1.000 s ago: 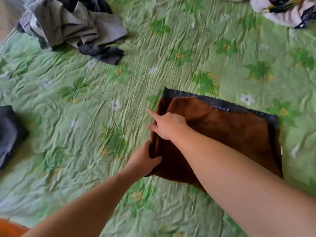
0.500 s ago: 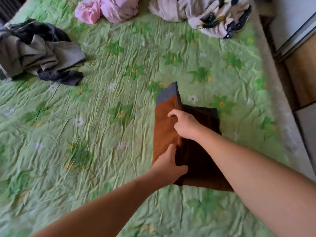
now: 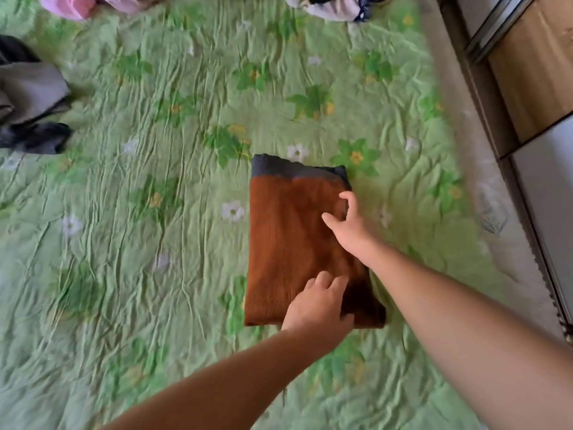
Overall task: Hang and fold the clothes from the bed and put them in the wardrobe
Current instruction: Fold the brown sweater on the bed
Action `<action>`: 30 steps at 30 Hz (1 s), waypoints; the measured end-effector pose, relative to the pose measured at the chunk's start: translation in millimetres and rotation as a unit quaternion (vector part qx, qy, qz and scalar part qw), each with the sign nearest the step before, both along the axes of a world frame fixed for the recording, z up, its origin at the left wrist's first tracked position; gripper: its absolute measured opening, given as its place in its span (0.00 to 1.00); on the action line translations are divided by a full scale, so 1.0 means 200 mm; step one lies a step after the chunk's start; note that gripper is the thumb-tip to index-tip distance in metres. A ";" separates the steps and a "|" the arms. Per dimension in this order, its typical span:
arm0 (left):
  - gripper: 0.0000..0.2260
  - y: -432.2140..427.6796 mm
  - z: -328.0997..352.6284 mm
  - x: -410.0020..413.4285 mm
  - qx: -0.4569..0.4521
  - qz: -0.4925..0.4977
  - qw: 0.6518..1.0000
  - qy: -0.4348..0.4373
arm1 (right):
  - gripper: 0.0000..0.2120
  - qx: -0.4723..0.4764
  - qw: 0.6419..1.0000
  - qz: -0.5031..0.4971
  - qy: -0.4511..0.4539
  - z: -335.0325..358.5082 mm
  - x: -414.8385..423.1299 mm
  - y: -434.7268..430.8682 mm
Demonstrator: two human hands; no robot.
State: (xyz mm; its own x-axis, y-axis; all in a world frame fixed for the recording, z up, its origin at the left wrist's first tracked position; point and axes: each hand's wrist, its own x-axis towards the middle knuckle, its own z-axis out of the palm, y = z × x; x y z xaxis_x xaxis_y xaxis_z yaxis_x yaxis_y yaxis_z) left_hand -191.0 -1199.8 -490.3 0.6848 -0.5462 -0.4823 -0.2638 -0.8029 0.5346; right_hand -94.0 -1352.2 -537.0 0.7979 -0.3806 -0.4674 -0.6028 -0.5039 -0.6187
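One view only is given, taken from the head and aimed forward and steeply down. The bed [image 3: 155,212] is seen almost from above and fills most of the frame. Both forearms are caught coming in from the bottom edge, close under the lens. The left hand [image 3: 316,305] and right hand [image 3: 350,225] are framed just right of centre on the folded brown garment [image 3: 285,237]. Wide-angle bending is noticed toward the edges, and a strip of furniture [image 3: 533,72] is taken in along the right side.
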 end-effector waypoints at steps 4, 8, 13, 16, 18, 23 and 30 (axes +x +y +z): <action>0.20 0.19 -0.03 0.08 -0.002 0.047 0.983 -0.177 | 0.26 0.160 0.978 -0.124 -0.042 -0.01 0.15 -0.01; 0.25 0.39 -0.13 0.20 0.011 0.224 0.968 -0.111 | 0.16 0.142 0.989 -0.041 -0.028 0.00 0.28 -0.02; 0.33 0.47 -0.23 0.21 -0.092 0.277 0.956 0.026 | 0.30 -0.025 0.995 0.054 -0.085 0.03 0.31 -0.01; 0.35 0.47 -0.25 0.21 -0.106 0.282 0.953 0.039 | 0.33 -0.067 0.988 0.119 -0.078 0.00 0.25 -0.06; 0.40 0.48 -0.27 0.20 -0.112 0.291 0.949 0.050 | 0.31 -0.117 0.979 0.169 -0.009 -0.04 0.20 -0.10; 0.48 0.53 -0.31 0.20 -0.144 0.311 0.933 0.112 | 0.37 -0.164 0.984 0.001 0.066 -0.04 0.13 0.02; 0.50 0.64 -0.28 0.30 -0.171 0.268 0.936 0.151 | 0.35 -0.006 0.997 -0.068 0.041 -0.01 0.02 0.08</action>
State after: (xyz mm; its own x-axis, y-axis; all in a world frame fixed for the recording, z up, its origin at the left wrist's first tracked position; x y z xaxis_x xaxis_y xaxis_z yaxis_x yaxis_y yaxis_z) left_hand -131.9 -1072.6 -546.5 0.7656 -0.3210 -0.5575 0.3324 -0.5447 0.7700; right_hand -89.0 -1336.8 -539.2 0.6973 -0.4890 -0.5241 -0.7148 -0.4201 -0.5590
